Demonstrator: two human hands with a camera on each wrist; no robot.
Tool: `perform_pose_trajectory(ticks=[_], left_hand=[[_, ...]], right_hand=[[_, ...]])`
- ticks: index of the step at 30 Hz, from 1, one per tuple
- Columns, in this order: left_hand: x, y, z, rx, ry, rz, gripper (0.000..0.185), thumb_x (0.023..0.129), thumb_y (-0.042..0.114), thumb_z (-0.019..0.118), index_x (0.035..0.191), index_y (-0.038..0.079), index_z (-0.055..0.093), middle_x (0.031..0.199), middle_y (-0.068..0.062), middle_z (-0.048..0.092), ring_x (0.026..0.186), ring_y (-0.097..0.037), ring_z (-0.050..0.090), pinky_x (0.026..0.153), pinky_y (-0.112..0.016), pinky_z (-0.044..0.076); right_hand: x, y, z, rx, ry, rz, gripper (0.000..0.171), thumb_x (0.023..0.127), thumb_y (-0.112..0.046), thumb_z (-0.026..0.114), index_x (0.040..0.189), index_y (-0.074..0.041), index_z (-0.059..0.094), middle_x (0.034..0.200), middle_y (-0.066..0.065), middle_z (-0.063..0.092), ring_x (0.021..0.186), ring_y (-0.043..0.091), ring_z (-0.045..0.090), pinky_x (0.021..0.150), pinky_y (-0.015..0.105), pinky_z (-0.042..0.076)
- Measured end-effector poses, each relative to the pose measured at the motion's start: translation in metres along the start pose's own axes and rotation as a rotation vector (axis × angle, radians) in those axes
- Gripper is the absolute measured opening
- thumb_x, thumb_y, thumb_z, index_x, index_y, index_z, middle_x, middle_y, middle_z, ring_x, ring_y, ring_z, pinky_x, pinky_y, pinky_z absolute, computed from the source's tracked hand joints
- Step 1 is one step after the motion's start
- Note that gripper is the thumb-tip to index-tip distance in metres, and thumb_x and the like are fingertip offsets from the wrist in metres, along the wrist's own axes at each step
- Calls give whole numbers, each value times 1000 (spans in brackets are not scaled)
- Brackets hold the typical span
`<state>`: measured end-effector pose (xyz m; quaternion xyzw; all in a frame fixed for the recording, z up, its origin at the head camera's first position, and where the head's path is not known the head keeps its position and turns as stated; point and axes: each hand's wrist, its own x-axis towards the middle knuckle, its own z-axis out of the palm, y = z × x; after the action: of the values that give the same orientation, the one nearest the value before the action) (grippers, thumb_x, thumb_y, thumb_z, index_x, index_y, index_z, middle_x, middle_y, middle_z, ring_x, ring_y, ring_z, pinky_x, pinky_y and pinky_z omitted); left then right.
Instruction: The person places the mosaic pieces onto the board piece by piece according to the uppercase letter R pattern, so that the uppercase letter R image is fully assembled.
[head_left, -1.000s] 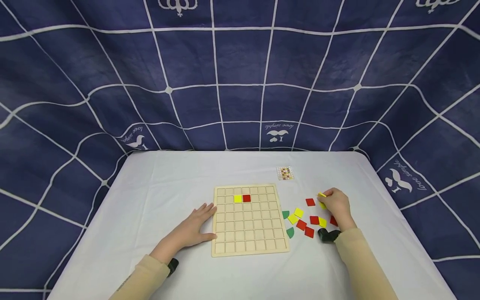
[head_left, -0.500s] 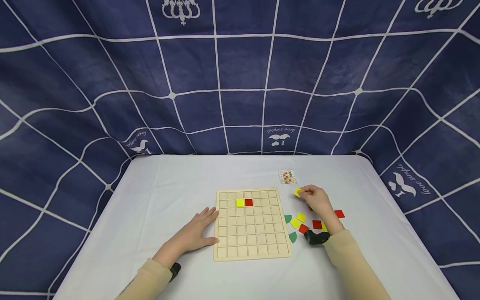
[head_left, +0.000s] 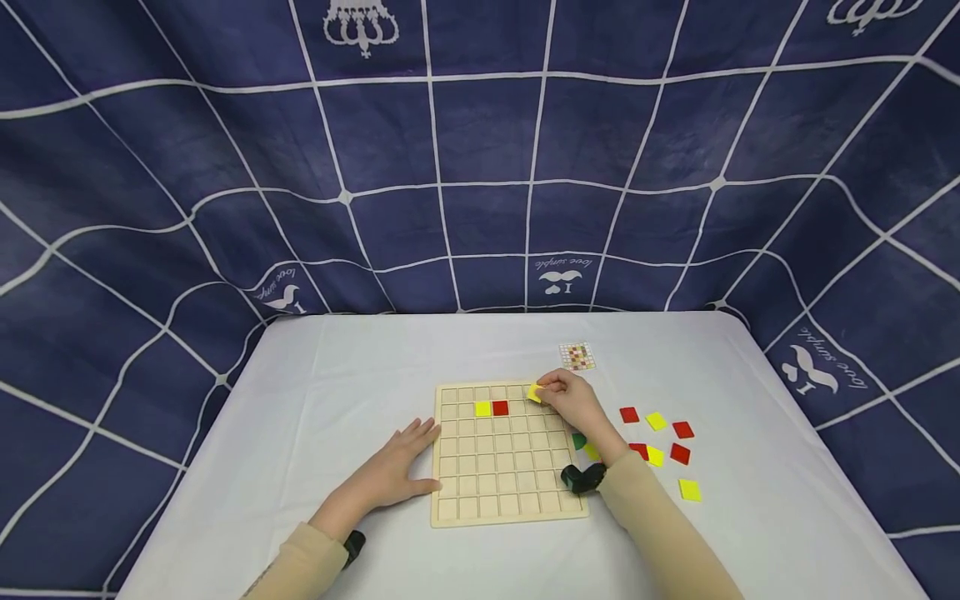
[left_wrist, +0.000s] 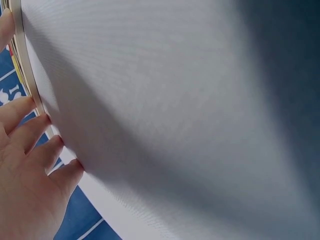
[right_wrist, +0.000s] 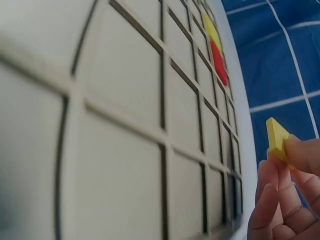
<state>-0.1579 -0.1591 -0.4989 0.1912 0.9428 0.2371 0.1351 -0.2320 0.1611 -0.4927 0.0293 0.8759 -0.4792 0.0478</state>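
Observation:
A light wooden grid board (head_left: 495, 462) lies on the white table. In its second row from the far side, a yellow tile (head_left: 482, 408) and a red tile (head_left: 500, 407) sit side by side. The left hand (head_left: 393, 467) has its fingers spread, with fingertips and thumb at the board's left edge. Over the board's far right part, the right hand (head_left: 576, 404) pinches another yellow tile (head_left: 535, 392) between thumb and fingers. In the right wrist view this held tile (right_wrist: 276, 140) is tilted, above the grid's far side.
Right of the board lie loose red tiles (head_left: 628, 415) and yellow tiles (head_left: 689, 490), with a green piece (head_left: 579, 441) partly behind the right forearm. A small printed pattern card (head_left: 577, 356) lies beyond the board. A dark blue checked curtain (head_left: 480, 217) surrounds the table.
The right hand has carried the yellow tile leftward from the loose pieces to over the board's far right part. The left hand stays at the board's left edge.

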Motion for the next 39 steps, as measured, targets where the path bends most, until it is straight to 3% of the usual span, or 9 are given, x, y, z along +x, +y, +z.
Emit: perform_pose_trajectory(ticks=[9, 28, 34, 39], left_hand=[[1, -1, 2, 7, -1, -8, 85, 82, 40, 78, 151, 7, 40, 161, -10, 31, 151, -32, 21, 123, -52, 21], [2, 0, 1, -15, -1, -3, 86, 81, 38, 80, 150, 6, 41, 160, -12, 31, 151, -34, 21, 123, -54, 20], [1, 0, 0, -21, 3, -1, 86, 80, 37, 80, 149, 4, 41, 160, -13, 32, 151, -35, 21, 122, -55, 21], [2, -1, 0, -26, -1, 4, 86, 81, 37, 80, 150, 4, 40, 160, -13, 31, 151, -35, 20, 123, -55, 20]], right_hand=[[1, -12, 22, -82, -54, -77, 8, 87, -16, 75, 94, -12, 72, 84, 1, 68, 71, 11, 59, 68, 26, 51], [1, -13, 31, -216, -47, -127, 4, 85, -9, 75, 89, -8, 74, 82, 4, 58, 74, 14, 53, 68, 25, 48], [-2, -15, 26, -165, -48, -107, 7, 87, -13, 74, 93, -9, 73, 86, 4, 60, 77, 13, 55, 70, 25, 48], [-4, -10, 7, -65, -43, -62, 12, 91, -19, 71, 101, -11, 73, 91, 4, 67, 78, 14, 57, 71, 25, 49]])
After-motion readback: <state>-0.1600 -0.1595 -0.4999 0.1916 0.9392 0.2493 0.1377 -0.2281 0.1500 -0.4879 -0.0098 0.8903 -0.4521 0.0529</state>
